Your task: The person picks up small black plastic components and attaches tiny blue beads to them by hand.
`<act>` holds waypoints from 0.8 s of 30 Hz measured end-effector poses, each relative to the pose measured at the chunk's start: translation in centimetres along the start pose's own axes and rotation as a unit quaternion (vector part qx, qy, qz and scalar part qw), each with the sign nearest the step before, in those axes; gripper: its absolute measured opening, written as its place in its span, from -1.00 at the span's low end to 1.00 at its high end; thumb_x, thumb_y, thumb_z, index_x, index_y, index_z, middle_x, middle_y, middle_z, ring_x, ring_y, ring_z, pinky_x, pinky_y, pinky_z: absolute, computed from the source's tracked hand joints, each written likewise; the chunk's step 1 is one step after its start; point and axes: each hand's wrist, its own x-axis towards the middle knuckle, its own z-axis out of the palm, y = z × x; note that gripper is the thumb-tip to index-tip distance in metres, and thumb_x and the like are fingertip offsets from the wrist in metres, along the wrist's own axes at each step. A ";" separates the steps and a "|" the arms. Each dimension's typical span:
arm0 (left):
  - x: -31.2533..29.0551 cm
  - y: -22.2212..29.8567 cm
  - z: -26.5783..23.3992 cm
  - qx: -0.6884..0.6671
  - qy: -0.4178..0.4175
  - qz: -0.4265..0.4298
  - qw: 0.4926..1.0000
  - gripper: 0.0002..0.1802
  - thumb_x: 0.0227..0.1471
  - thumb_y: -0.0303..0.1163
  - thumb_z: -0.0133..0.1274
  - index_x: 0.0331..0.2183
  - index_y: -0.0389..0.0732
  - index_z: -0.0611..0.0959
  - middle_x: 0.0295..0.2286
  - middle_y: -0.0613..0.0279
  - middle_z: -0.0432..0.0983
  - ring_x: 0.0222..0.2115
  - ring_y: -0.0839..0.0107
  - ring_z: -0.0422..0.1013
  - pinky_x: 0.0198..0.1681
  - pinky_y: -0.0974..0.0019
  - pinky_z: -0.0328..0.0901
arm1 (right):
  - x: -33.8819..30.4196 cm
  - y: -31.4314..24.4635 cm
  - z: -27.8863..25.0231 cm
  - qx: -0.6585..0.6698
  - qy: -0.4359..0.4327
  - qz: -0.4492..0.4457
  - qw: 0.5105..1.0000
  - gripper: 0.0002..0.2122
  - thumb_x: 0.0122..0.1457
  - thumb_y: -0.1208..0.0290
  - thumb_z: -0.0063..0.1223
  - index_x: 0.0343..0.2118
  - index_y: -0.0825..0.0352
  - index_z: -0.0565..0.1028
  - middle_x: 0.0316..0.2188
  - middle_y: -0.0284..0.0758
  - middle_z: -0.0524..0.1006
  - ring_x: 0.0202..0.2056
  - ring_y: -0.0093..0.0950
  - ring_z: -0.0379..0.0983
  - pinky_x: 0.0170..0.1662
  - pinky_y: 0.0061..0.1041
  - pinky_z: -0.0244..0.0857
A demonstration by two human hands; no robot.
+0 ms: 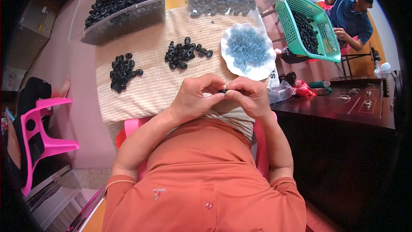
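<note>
My left hand (195,92) and my right hand (250,96) meet over the near edge of the striped cloth (148,86), thumbs and fingertips pinched together. Between them is a small black plastic piece (222,91), mostly hidden by the fingers. Just beyond my right hand, a white scalloped plate (257,74) holds a heap of tiny bluish, see-through pieces (246,47), too small to make out singly. One pile of small black barrel-shaped pieces (182,55) lies beyond my left hand. Another black pile (123,73) sits farther left on the cloth.
Clear plastic tubs (148,10) (219,1) full of black pieces stand along the far side. A green basket (328,45) holds more at far right, near another person (354,19). A pink chair (53,146) stands left; a dark cabinet (334,109) is right.
</note>
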 end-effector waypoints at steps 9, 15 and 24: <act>-0.4 -1.0 -0.3 0.000 0.016 -0.025 1.000 -0.79 0.08 -0.56 0.31 -0.20 -0.35 0.68 -0.28 0.22 0.65 -0.25 0.54 0.57 -0.14 0.41 0.50 | -0.1 -0.8 -0.5 -0.389 0.074 -0.184 0.900 -0.79 0.12 0.50 0.30 -0.17 0.34 0.61 -0.26 -0.21 0.60 -0.28 -0.22 0.57 -0.27 -0.29 0.47; -0.9 -1.7 -0.1 0.002 0.042 -0.025 0.999 -0.80 0.04 -0.51 0.31 -0.25 -0.35 0.70 -0.39 0.18 0.67 -0.36 0.51 0.59 -0.23 0.39 0.50 | 0.5 0.2 -2.8 -0.497 0.059 -0.137 0.855 -0.87 0.15 0.47 0.25 -0.24 0.30 0.62 -0.29 -0.31 0.60 -0.24 -0.24 0.54 -0.25 -0.29 0.46; -1.0 -1.9 -0.4 -0.014 0.040 -0.034 0.999 -0.80 0.05 -0.54 0.30 -0.23 -0.35 0.69 -0.39 0.21 0.67 -0.38 0.55 0.57 -0.27 0.41 0.49 | 1.6 0.9 -4.4 -0.491 0.048 -0.123 0.861 -0.87 0.10 0.48 0.27 -0.28 0.27 0.60 -0.27 -0.32 0.62 -0.24 -0.27 0.55 -0.24 -0.29 0.48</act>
